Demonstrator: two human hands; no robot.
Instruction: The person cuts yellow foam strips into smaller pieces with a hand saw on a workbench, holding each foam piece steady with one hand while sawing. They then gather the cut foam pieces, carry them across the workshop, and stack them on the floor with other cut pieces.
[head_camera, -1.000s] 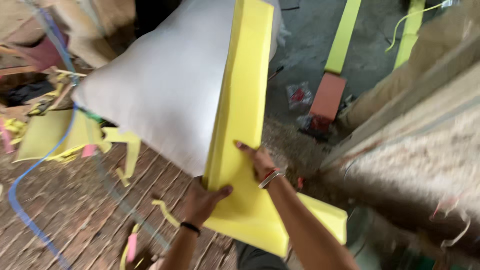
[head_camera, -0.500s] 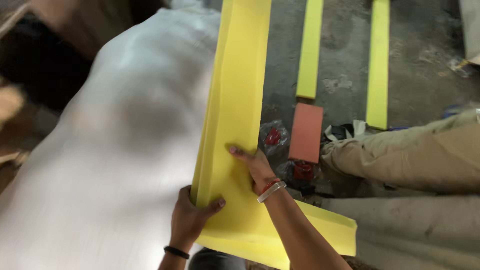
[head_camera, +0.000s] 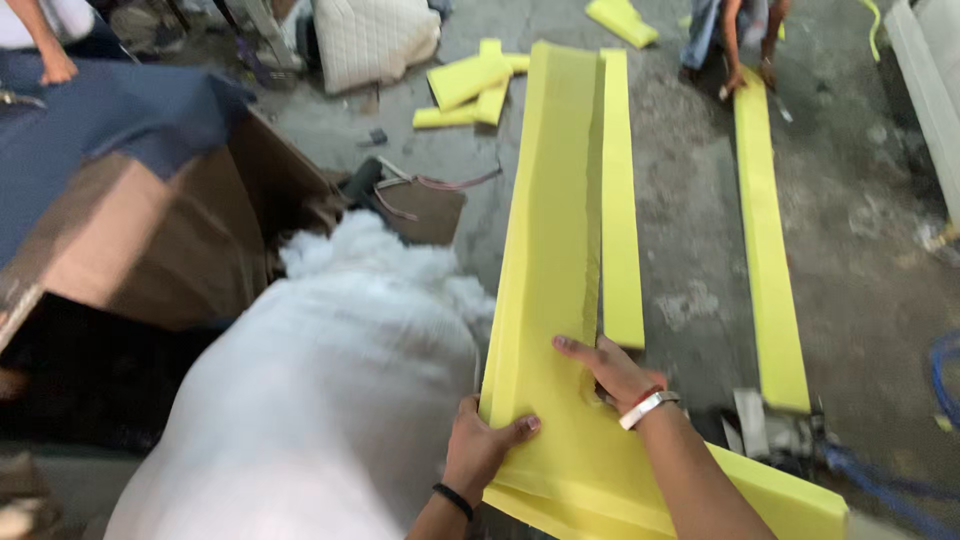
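The left hand (head_camera: 482, 447) pinches the near edge of a long, flat yellow foam slab (head_camera: 548, 250), thumb on top. The right hand (head_camera: 612, 372) lies open, pressing its spongy face. Left of the grip bulges a soft white stuffed bag (head_camera: 320, 400), fluffy fibre spilling out.

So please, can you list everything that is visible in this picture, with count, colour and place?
long foam sheet: one, yellow, centre, under both hands
foam strips: two, yellow, flat on floor, right of the sheet
foam offcuts: several, yellow, floor, top centre
stuffed sack: one, white, bottom left, fluffy filling at its top
quilted cushion: one, off-white, top
cardboard box: one, brown, left
cloth: one, dark blue, over the box
hose: one, blue, right edge
other people: two, partly seen, top left and top right
left hand: gripping sheet edge, black wristband
right hand: flat on sheet, metal bangle
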